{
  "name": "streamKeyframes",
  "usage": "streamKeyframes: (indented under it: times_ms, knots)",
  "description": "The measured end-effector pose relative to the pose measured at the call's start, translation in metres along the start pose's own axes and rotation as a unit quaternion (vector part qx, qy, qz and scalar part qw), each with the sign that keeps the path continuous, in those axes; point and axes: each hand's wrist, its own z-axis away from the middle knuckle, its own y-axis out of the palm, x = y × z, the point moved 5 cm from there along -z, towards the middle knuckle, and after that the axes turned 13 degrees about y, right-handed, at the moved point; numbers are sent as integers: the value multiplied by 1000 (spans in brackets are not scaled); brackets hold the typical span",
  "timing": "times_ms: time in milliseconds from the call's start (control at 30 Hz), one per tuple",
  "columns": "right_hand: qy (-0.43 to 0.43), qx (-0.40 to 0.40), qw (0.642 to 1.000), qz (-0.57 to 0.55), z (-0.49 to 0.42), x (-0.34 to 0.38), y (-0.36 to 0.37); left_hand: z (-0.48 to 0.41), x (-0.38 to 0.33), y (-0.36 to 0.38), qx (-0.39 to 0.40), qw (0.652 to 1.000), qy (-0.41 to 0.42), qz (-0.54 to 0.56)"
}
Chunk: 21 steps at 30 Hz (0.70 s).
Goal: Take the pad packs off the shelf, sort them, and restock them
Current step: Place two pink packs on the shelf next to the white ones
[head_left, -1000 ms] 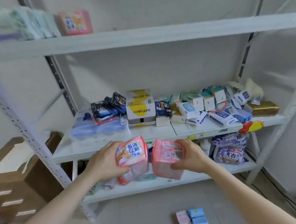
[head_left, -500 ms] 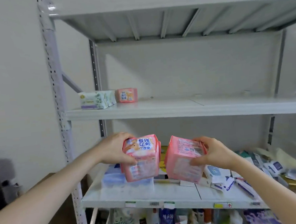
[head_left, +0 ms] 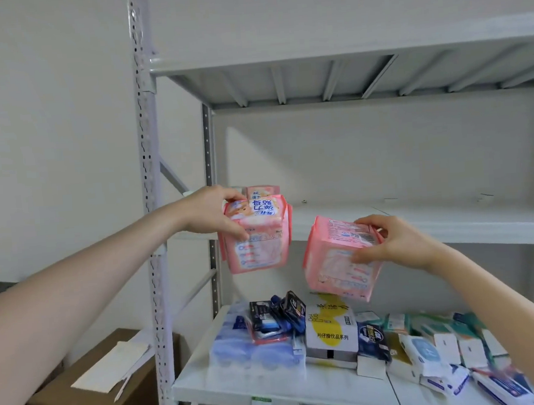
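Pink plastic pad pack with blue lettering point(head_left: 255, 234), clasped in left grip point(head_left: 209, 214), level with white metal shelf point(head_left: 419, 223); second pink pad pack point(head_left: 339, 260), clasped in right grip point(head_left: 398, 243), lower. Small pink pack point(head_left: 262, 190) sits shelved behind. Restocking looks begun; both held packs unplaced.
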Motion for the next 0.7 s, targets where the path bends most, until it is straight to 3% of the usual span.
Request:
streamKeyframes:
  times_ms: [400, 700]
  knots:
    - [-42, -16, 998, -42, -102, 27, -22, -113, 52, -32, -28, 1000, 10, 8]
    - [-47, -12, 998, -42, -206, 35, -11, -192, 133, -31, -31, 999, 17, 33]
